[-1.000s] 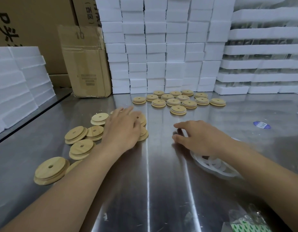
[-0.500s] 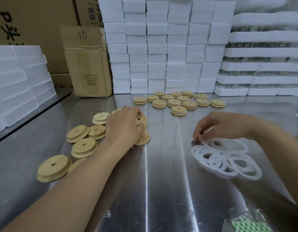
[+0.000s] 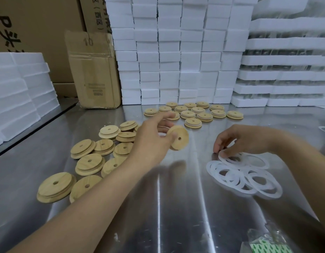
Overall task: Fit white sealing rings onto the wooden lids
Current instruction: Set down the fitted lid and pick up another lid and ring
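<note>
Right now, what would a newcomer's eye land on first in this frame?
At centre, the left hand holds a wooden lid tilted above the steel table. To its right, the right hand pinches a white sealing ring off the pile of rings; loose lids lie scattered at left.

The table point(image 3: 158, 207) is gleaming as brushed metal, glossy and mirror-like. The lids point(image 3: 88, 164) are showing pale wood, matt and smooth, with fine grain. The rings point(image 3: 263, 185) are looking white, thin and matt. The foam blocks point(image 3: 169, 57) are showing a rough, grainy white surface. The carton point(image 3: 96, 73) is looking like dull, creased brown cardboard. The bag point(image 3: 267, 236) is glinting as clear, crinkled plastic.
</note>
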### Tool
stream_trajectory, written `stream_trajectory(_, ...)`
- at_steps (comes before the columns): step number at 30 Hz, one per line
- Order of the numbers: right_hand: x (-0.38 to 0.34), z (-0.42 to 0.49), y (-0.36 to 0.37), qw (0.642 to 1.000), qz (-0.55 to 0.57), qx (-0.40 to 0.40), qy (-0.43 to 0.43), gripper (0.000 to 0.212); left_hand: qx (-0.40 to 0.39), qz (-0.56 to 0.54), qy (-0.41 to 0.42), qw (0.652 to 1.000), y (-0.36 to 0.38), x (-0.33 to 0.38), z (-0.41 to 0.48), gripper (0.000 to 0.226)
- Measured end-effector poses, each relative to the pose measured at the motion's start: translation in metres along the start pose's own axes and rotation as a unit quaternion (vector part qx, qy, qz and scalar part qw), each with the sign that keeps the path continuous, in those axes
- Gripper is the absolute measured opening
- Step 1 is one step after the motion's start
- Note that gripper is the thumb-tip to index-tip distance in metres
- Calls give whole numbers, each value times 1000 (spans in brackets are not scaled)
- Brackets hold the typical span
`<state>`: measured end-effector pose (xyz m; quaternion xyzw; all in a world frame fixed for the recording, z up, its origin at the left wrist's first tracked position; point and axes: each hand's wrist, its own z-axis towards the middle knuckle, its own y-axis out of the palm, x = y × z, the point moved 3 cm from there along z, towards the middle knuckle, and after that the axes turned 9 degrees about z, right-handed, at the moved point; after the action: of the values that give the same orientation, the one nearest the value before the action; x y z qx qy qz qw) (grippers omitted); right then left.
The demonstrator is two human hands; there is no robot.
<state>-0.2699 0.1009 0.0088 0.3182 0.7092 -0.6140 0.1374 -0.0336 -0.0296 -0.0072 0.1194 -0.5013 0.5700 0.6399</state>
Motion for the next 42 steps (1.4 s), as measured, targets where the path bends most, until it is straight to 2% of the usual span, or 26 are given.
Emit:
stream_trajectory(3, 2, 2, -1, 1000, -9, 1, -3, 12, -44, 48, 10, 998, 10, -1, -6, 42)
stream_trajectory(10, 4, 3, -3, 1000, -19, 23, -9, 15, -86, 122, 15, 989, 8, -8, -6, 45)
stream_trajectory(12, 3, 3, -4, 999, -6, 43, -20, 16, -100, 138, 16, 985, 9, -9, -8, 39)
stream_trajectory(15, 1, 5, -4, 996, 11, 74, -54, 15, -98, 131, 7, 987, 12, -11, -8, 32)
stream_trajectory(20, -2, 8, -3, 991, 28, 100, -82, 13, -91, 101, -11, 991, 15, -15, -10, 41)
stream_trajectory(23, -9, 5, -2, 985, 82, 103, -108, 17, -84, 93, -14, 992, 15, -12, -10, 37)
stream_trajectory(27, -30, 2, 6, 965, 188, 55, -176, 16, -84, 70, -4, 994, 17, -9, -12, 27)
stream_trajectory(34, -56, 12, 39, 926, 214, 163, -267, 10, -116, -3, -48, 992, 17, 1, -14, 31)
stream_trajectory(39, -57, 14, 43, 905, 242, 210, -281, 13, -117, 64, 11, 991, 17, 3, -17, 31)
stream_trajectory(42, -58, 14, 44, 900, 240, 231, -281, 14, -109, 42, -6, 993, 17, 1, -16, 41)
